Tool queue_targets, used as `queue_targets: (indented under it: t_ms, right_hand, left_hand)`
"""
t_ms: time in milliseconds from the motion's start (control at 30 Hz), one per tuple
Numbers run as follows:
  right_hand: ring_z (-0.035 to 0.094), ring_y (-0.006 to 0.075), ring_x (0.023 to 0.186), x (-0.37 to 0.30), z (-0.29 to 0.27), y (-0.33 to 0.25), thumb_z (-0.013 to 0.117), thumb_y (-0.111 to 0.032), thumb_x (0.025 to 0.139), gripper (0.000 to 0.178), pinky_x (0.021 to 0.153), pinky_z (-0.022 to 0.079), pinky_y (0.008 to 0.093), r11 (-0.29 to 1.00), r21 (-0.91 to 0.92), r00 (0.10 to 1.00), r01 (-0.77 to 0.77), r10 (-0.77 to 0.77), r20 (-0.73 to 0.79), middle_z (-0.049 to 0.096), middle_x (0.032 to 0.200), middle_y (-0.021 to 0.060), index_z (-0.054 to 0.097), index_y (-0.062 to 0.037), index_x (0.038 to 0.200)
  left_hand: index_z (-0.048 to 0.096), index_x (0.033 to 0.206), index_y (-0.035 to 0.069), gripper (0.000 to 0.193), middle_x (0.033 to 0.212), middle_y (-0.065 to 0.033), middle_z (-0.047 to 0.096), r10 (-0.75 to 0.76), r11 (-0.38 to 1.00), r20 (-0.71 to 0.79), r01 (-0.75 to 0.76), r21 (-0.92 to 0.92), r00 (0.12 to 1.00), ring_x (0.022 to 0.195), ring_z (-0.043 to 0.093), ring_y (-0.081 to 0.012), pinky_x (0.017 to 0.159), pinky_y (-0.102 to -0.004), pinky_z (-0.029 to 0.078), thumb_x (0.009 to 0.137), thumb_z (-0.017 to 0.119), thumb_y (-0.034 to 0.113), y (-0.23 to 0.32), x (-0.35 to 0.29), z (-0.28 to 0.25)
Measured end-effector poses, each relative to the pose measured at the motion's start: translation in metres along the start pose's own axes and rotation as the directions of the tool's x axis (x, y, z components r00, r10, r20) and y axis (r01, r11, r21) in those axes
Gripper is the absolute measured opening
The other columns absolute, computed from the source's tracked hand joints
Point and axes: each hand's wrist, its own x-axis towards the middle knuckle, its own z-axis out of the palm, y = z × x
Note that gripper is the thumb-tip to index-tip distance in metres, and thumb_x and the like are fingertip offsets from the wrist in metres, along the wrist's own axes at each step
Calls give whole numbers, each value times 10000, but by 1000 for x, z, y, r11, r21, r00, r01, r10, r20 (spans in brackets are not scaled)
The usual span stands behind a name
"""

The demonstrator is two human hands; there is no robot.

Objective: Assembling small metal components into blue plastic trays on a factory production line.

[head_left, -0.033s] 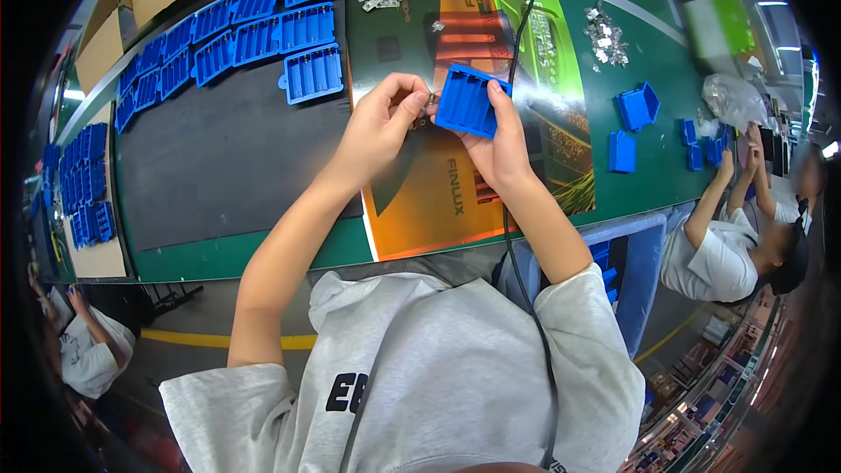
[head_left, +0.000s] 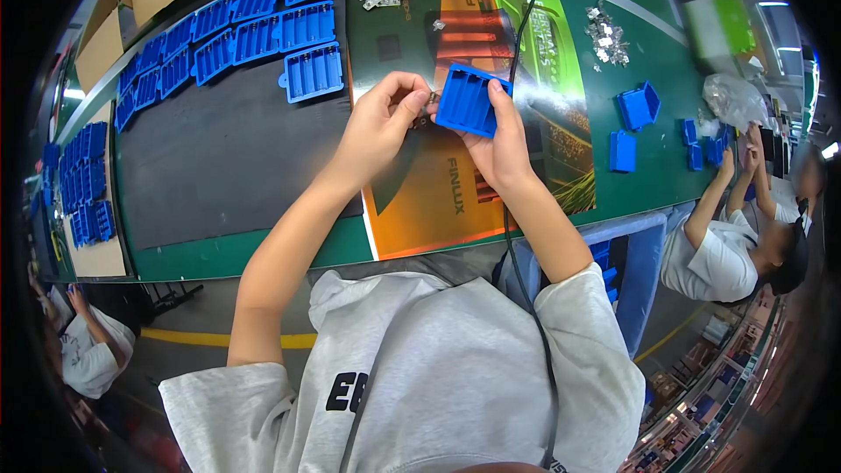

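My right hand (head_left: 499, 149) grips a blue plastic battery case (head_left: 466, 103), its thumb over the near right edge and its open slots facing up. Just left of the case, my left hand (head_left: 385, 123) is closed in a pinch on a small metal contact piece (head_left: 433, 98), mostly hidden by the fingertips. The piece is close to the case's left edge; whether it touches is hard to tell. Under both hands lies a printed orange and green sheet (head_left: 412, 219).
Rows of blue cases (head_left: 311, 74) line the dark mat (head_left: 236, 166) at left. Piles of metal contacts (head_left: 606, 37) lie at the back and right. Loose blue cases (head_left: 623, 151) sit at right, near other people. A black cable (head_left: 519, 35) crosses the sheet. A blue bin (head_left: 644, 289) stands below the table edge.
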Motion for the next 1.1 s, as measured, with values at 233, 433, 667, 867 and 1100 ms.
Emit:
queue_targets:
  t_ms: [233, 433, 667, 867, 1100]
  right_hand:
    - [632, 275, 984, 1, 3, -2, 385, -395, 996, 470, 856, 540, 389, 997, 75, 999, 26, -23, -44, 600, 1084, 180, 438, 14, 1222]
    - [632, 274, 986, 2, -1, 2, 382, -404, 997, 466, 845, 550, 382, 985, 174, 1000, -12, 15, -14, 602, 1090, 177, 443, 4, 1213]
    - [608, 301, 1058, 0, 8, 2, 405, -372, 995, 473, 886, 525, 447, 988, 156, 998, -8, -1, 58, 588, 1148, 192, 455, 36, 1229]
    - [505, 330, 1203, -10, 14, 14, 388, -325, 996, 454, 989, 426, 554, 963, 124, 957, -240, 213, 199, 475, 1307, 188, 383, -14, 1326]
    - [427, 331, 1273, -15, 22, 11, 288, -447, 973, 551, 1046, 337, 605, 894, 277, 924, -352, 285, 255, 410, 1365, 176, 348, -41, 1340]
  left_hand:
    - [587, 1005, 14, 162, 867, -14, 602, -60, 992, 39, 64, -111, 997, 745, 535, -71, 685, -211, 447, 940, 578, 162, 5, 2, 1]
    - [596, 1037, 7, 177, 890, -21, 615, -48, 980, 82, 63, -190, 995, 737, 539, -70, 689, -210, 457, 933, 591, 149, 0, 4, -2]
    - [601, 986, -3, 148, 875, 3, 597, 83, 995, -162, -73, 70, 983, 775, 548, -74, 730, -213, 450, 932, 587, 134, 0, 1, -3]
    - [603, 927, -4, 95, 923, -64, 590, 331, 917, -225, -257, 305, 916, 814, 564, -146, 708, -248, 456, 900, 601, 87, 6, 2, -4]
    - [593, 933, 7, 84, 963, -79, 591, 434, 806, -91, -341, 485, 896, 890, 564, -184, 785, -269, 451, 895, 602, 82, 11, -1, 1]
